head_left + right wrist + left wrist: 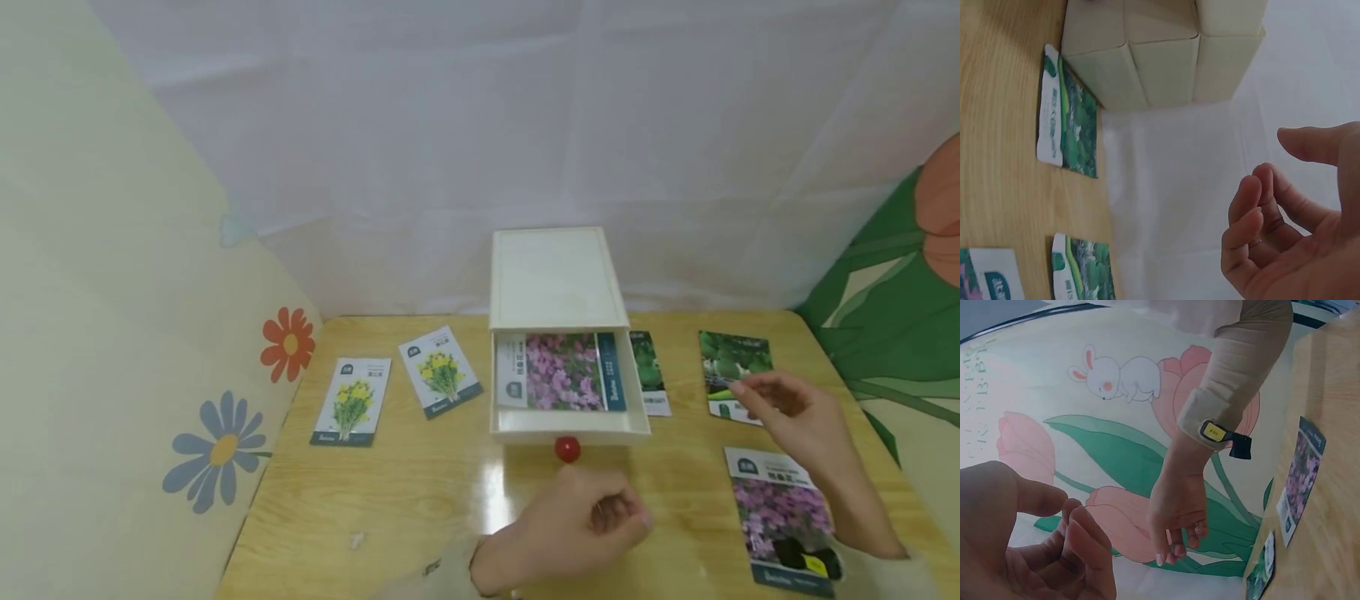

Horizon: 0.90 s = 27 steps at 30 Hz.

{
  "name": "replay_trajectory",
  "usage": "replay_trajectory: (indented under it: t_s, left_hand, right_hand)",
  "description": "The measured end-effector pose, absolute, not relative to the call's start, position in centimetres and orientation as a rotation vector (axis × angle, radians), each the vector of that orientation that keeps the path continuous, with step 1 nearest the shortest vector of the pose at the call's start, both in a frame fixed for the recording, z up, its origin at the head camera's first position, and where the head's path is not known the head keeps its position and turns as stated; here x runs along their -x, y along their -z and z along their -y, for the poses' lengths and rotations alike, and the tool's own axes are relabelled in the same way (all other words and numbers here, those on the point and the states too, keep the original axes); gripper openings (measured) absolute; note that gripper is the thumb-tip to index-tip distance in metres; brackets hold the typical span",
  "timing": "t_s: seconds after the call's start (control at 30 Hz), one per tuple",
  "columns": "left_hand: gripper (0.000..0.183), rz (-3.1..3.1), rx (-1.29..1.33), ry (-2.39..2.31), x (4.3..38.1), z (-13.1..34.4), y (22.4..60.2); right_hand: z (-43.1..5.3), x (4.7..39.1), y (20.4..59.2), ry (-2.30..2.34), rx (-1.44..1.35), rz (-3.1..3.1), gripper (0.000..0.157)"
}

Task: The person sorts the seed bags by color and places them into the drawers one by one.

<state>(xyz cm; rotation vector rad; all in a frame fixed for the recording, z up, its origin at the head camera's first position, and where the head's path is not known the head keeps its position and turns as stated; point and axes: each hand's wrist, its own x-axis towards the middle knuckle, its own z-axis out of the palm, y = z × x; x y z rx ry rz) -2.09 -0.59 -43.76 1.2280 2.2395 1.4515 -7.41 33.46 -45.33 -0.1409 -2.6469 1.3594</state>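
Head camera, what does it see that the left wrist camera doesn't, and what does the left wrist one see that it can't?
Only the head view shows the white box with its drawer out, the red knob, the purple packet inside, and two yellow-flower packets.

Only the left wrist view shows the white bunny drawn on the wall.

Both show the left hand, the right hand, the table, a purple-flower packet lying on it, a green packet, and painted tulips.

The box point(557, 279) is cream, knob point(567, 450) red, inner packet point(566, 372) purple-flowered.
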Motion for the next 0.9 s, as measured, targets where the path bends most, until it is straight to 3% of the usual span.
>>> replay_trajectory:
  t_s: [0.3, 0.6, 0.9]
  left_hand:
    - [0.023, -2.203, -1.067, -1.372, 2.1, -1.7, 48.4]
    - [0.014, -2.098, -0.974, -1.292, 1.7, -4.2, 51.6]
    - [0.018, -1.916, -0.780, -1.328, 1.9, -6.6, 53.1]
  right_hand:
    - [-35.8, 7.7, 48.0, -1.312, 0.119, 2.654, 0.023]
    - [-37.8, 7.7, 50.1, -1.166, 0.218, 2.807, 0.045]
    - [-39.2, 7.3, 51.8, -1.011, 0.166, 2.887, 0.034]
